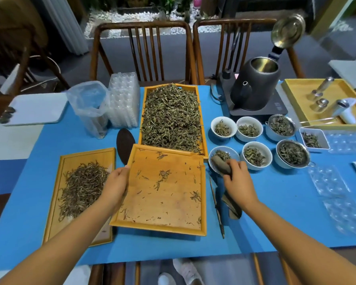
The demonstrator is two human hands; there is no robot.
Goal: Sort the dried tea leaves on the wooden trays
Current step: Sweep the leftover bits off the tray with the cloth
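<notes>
Three wooden trays lie on the blue mat. The far tray (200,120) is heaped with dried tea leaves (171,118). The left tray (56,194) bears a smaller pile of leaves (82,186). The near middle tray (173,204) carries only scattered leaves and is tilted, its left side raised over the left tray. My left hand (116,185) grips that tray's left edge. My right hand (237,179) is closed on a dark wooden scoop (221,166), whose tip rests over a white bowl (233,152) of leaves.
Several white bowls of tea (249,128) and two strainers (293,154) stand right of the trays. Behind them is a black kettle (255,87) with its lid up. Clear plastic containers (90,108) stand far left. A thin stick (217,204) and another dark scoop (232,206) lie beside the middle tray.
</notes>
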